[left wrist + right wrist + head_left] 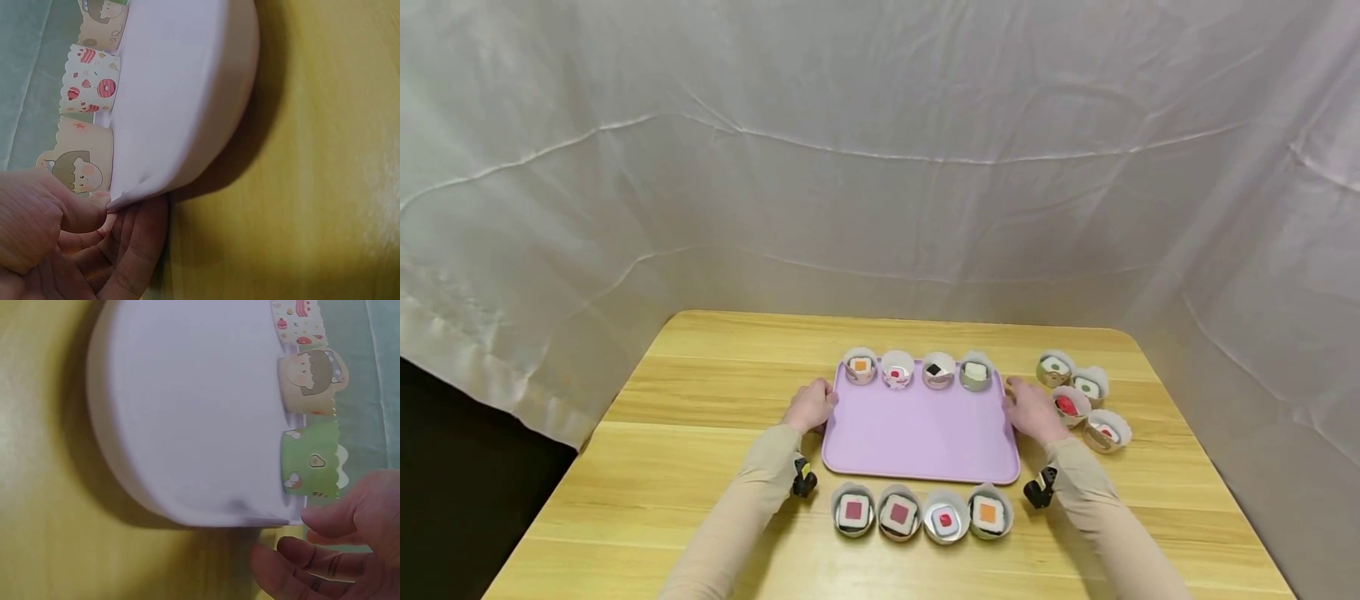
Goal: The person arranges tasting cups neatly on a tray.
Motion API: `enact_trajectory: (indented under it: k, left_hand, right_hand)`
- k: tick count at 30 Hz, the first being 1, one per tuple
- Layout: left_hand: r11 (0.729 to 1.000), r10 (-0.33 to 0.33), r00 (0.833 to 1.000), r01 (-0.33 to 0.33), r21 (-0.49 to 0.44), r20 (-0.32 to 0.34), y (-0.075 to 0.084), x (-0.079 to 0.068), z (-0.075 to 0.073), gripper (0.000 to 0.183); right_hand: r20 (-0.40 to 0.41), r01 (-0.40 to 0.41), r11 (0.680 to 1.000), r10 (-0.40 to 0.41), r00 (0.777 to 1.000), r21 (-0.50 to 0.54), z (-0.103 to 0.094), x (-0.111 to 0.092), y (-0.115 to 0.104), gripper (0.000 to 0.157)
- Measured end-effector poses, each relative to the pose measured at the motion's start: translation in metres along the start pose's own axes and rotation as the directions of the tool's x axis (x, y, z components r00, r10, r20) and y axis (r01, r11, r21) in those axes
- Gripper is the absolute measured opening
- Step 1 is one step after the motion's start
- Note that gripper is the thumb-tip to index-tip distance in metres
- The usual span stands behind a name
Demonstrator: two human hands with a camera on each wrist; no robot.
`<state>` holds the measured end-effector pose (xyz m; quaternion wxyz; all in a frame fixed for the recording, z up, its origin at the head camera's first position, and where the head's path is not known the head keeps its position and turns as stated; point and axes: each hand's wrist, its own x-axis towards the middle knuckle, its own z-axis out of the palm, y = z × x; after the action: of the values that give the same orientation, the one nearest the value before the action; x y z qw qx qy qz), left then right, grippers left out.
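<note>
A lilac rectangular tray lies between both hands, with a row of paper cups along its far edge. The left hand pinches the tray's left rim, its thumb above and its fingers beneath. At the right rim, the right hand has its thumb against the tray's corner. Its loosely curved fingers show below the edge with a gap to the tray. The green cup is nearest that thumb; a beige cup with a cartoon face stands beside the left thumb.
Several paper cups with square sushi-like pieces, one a purple-centred piece, form a row before the tray. More cups, including one with a red piece, cluster right of the right hand. Pale curtains surround the wooden table.
</note>
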<state>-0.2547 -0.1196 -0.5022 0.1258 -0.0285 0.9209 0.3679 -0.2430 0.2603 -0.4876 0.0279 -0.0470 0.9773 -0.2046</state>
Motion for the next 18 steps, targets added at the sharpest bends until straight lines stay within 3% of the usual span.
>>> enact_trajectory:
  k: [6, 11, 18]
  left_hand:
    - [1.000, 0.000, 1.000, 0.000, -0.005, 0.005, 0.000, 0.000, 0.001, 0.016]
    - [1.000, -0.004, 1.000, 0.004, 0.000, 0.005, 0.000, 0.000, 0.001, 0.016]
    - [1.000, -0.004, 1.000, 0.004, 0.014, 0.002, 0.000, 0.000, 0.001, 0.016]
  right_hand:
    - [-0.090, 0.021, 0.999, -0.017, 0.996, 0.041, -0.011, 0.000, -0.001, 0.041]
    - [-0.161, 0.044, 0.999, -0.041, 0.986, 0.016, -0.022, 0.006, 0.001, 0.041]
    - [-0.192, -0.010, 1.000, 0.005, 0.981, -0.027, -0.039, 0.013, 0.004, 0.048]
